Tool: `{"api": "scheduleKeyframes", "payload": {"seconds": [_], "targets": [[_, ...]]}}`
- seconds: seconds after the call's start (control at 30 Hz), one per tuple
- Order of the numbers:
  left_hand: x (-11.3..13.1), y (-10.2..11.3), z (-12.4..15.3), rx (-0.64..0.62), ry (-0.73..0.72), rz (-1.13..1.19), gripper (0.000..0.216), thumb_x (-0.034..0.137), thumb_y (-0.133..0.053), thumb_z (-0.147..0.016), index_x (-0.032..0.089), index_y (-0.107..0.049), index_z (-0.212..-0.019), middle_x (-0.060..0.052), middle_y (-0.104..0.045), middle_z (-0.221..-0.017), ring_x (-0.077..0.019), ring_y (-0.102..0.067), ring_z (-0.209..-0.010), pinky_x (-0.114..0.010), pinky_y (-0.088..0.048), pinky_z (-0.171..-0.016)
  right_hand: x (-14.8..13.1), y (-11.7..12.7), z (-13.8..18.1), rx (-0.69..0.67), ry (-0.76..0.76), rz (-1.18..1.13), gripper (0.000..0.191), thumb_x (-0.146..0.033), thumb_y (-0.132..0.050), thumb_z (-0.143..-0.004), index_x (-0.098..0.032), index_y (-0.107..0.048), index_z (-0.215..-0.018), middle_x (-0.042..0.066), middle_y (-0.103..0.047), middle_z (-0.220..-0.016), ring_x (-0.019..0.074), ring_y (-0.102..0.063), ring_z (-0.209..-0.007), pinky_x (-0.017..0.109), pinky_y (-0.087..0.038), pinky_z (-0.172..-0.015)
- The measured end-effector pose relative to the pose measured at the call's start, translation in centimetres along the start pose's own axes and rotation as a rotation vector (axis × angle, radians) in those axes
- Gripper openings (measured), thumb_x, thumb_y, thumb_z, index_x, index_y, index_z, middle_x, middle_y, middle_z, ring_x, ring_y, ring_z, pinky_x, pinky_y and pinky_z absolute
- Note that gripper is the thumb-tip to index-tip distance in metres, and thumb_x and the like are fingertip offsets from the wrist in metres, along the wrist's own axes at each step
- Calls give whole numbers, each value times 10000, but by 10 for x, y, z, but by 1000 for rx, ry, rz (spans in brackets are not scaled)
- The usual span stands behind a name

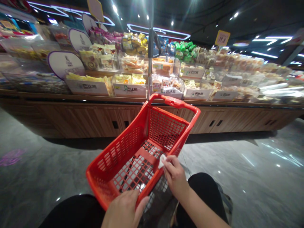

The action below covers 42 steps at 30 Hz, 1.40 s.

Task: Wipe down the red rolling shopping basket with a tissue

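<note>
A red plastic shopping cart (146,155) stands in front of me, its handle (173,102) pointing away toward the shelves. With my left hand (124,207) I hold the near corner of its rim, thumb on the outer side and the fingers over the edge. In my right hand (174,173) a crumpled white tissue (161,161) is pinched between thumb and fingers. The tissue rests at the cart's right-hand rim, about midway along. The cart's grid floor shows through to the ground, and the left fingertips are partly hidden.
Beyond the cart runs a wooden display counter (95,120) with clear bins of packaged snacks (129,85). A thin vertical post (150,66) rises at its middle. My black-clad knees (205,193) flank the cart on the shiny grey floor (237,164).
</note>
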<state>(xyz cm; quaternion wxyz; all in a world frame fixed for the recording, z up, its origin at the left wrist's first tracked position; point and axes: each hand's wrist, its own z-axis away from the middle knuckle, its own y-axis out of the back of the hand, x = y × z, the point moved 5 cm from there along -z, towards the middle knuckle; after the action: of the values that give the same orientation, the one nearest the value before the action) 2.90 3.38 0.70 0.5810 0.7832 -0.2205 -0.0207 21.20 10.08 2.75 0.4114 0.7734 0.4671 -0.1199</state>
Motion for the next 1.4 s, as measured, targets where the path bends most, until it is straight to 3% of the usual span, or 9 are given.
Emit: {"api": "scheduleKeyframes", "payload": {"seconds": [0.1,0.2,0.33,0.5,0.77,1.03,1.27,1.4], "targets": [[14,0,-19,-10,69,-42,278,388,-483,-871,167,-617,-975,-68,-709,-823,-198,-682,-755,-293,-522,-651,-17,-7,11,-38,15,-37,310,-102,-447,-895,-213,-633,-1116,79,-541,-951,174,-585,-849,294,-543,-752],[29,-7,-39,-69,77,-65,201,277,-446,-892,171,-617,-903,-50,-696,-770,-179,-675,-708,-265,-502,-610,-18,-9,13,-54,19,-60,316,-99,-436,-899,-209,-624,-1128,81,-532,-954,176,-577,-859,297,-541,-755],[36,-16,-49,-44,71,-95,268,196,-374,-912,176,-601,-773,-28,-669,-659,-174,-658,-616,-255,-477,-548,6,1,0,-11,8,-16,306,-98,-448,-895,-220,-640,-1099,73,-528,-955,175,-572,-863,302,-536,-767],[34,-20,-43,5,44,-107,280,189,-364,-919,180,-590,-754,-18,-656,-633,-167,-644,-594,-258,-476,-551,32,19,-19,132,-31,87,289,-113,-472,-890,-214,-658,-1088,73,-529,-958,186,-572,-877,333,-523,-796],[26,-17,-33,66,-15,-102,283,175,-355,-918,187,-585,-754,-12,-646,-629,-163,-632,-587,-270,-471,-549,-12,-12,13,-28,21,-49,328,-81,-442,-894,-202,-623,-1139,84,-521,-971,173,-567,-880,293,-524,-771],[17,-14,-24,81,-28,-103,281,217,-365,-925,206,-589,-757,5,-635,-613,-178,-624,-575,-301,-476,-539,16,13,-8,131,-61,65,272,-93,-472,-881,-195,-665,-1042,79,-520,-970,192,-563,-908,337,-502,-823],[12,-11,-20,99,-74,-73,291,237,-356,-933,202,-608,-790,4,-647,-635,-164,-632,-593,-292,-480,-559,-9,-3,14,-6,-2,-3,321,-64,-458,-873,-206,-638,-1099,73,-523,-978,166,-569,-882,277,-514,-781],[9,-9,-15,131,-86,-74,289,245,-357,-936,195,-616,-816,7,-653,-644,-157,-637,-605,-291,-481,-572,11,19,0,125,-37,83,284,-78,-471,-874,-188,-660,-1056,77,-519,-969,184,-565,-900,321,-508,-814]]}}
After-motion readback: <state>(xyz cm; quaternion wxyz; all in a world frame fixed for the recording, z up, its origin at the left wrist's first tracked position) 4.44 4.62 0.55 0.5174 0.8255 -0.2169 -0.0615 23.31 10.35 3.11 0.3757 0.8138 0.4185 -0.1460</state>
